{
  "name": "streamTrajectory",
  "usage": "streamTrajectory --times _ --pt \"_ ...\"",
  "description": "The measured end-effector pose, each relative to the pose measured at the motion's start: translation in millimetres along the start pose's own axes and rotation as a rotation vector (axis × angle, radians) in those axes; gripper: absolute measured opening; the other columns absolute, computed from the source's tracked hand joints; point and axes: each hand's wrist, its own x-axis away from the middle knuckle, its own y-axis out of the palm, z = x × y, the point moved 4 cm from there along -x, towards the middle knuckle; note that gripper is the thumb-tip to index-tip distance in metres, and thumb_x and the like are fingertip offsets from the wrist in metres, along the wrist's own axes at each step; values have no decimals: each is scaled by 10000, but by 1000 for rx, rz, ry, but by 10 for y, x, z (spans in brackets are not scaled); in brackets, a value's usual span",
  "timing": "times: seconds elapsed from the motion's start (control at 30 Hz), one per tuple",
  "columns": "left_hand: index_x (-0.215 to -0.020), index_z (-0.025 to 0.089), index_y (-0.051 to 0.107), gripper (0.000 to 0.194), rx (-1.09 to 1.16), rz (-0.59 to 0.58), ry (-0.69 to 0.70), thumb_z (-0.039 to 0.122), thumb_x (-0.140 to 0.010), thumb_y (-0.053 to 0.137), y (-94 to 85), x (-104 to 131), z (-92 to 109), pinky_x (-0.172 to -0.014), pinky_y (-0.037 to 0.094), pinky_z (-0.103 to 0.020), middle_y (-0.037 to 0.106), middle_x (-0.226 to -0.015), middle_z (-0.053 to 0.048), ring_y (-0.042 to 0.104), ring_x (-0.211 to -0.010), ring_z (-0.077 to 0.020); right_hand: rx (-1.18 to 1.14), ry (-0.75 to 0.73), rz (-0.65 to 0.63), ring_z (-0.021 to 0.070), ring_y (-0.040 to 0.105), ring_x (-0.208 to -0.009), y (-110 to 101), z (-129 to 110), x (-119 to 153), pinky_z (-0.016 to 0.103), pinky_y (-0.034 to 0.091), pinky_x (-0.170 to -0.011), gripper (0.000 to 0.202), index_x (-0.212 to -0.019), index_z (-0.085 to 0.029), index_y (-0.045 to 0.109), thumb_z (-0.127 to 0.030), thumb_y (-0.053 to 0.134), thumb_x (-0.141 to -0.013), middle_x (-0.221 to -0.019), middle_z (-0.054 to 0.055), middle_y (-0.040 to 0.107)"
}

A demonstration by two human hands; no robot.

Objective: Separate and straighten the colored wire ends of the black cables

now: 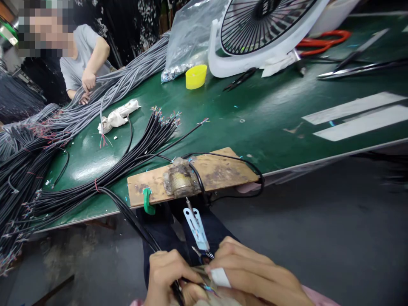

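Observation:
My left hand (172, 274) is closed around a few black cables (149, 238), low in the view. Stripped coloured wire ends (210, 290) poke out beside its thumb. Close against it, my right hand (255, 272) is curled with its fingers together and has white tape (220, 277) round one finger. What those fingers pinch is hidden; some pale material shows beneath both hands. Just beyond them is a light blue, slotted piece (196, 229) in line with a thin metal tip. It points toward a round metal fixture (182, 180) on a wooden board (219, 170).
A bundle of black cables (127, 165) lies on the green table (270, 114), with grey cables (127, 80) behind. A co-worker (84, 55) handles those. Also there are a green clip (147, 202), yellow ring (196, 77), fan (264, 25), red-handled scissors (325, 41) and tweezers (350, 71).

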Motion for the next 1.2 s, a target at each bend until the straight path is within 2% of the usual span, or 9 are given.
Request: streamTrajectory --times 0.23,0.37,0.47,0.63,0.9,1.03,1.2 --pt "-798 176 642 359 41 -12 -12 475 -958 523 5 37 -55 -598 323 -251 612 -645 7 544 -578 -90 -34 16 42 89 615 -659 -20 35 30 229 500 -657 171 -923 -203 549 -318 478 -1029 -744 -24 677" --pt "-786 164 625 357 17 -1 -10 455 -965 520 -5 10 -3 -604 320 -260 603 -637 0 548 -582 -94 -14 4 -16 108 616 -667 -23 11 32 253 490 -649 149 -929 -196 548 -281 476 -1028 -756 -3 679" --pt "-783 163 609 342 22 6 3 440 -965 527 -17 -5 24 -602 325 -253 605 -643 5 554 -585 -89 -17 10 8 110 608 -649 -34 4 14 257 488 -637 122 -940 -196 539 -243 467 -1027 -749 -3 676" --pt "-792 166 614 342 19 -15 -9 448 -965 525 -11 7 -3 -616 327 -251 618 -656 8 563 -596 -87 -67 8 13 116 614 -636 -35 13 2 252 498 -625 149 -928 -201 533 -294 471 -1027 -719 0 660" --pt "-786 167 606 368 26 -31 -23 472 -968 509 10 34 -34 -620 323 -250 618 -661 11 556 -599 -84 -1 -2 -62 114 602 -689 -24 45 97 270 492 -673 62 -987 -194 527 -196 474 -1020 -776 11 673" --pt "-809 175 626 333 13 -31 -19 450 -967 525 -1 23 -21 -628 327 -256 627 -659 15 558 -598 -85 9 3 -53 118 611 -700 -36 52 98 277 499 -679 66 -999 -195 533 -183 471 -1018 -799 18 684" --pt "-778 172 628 380 23 -24 -28 477 -968 506 11 29 -40 -596 321 -259 618 -640 0 553 -575 -92 36 -12 -33 112 610 -680 -35 47 64 267 498 -651 95 -968 -188 538 -199 463 -1025 -774 11 679"
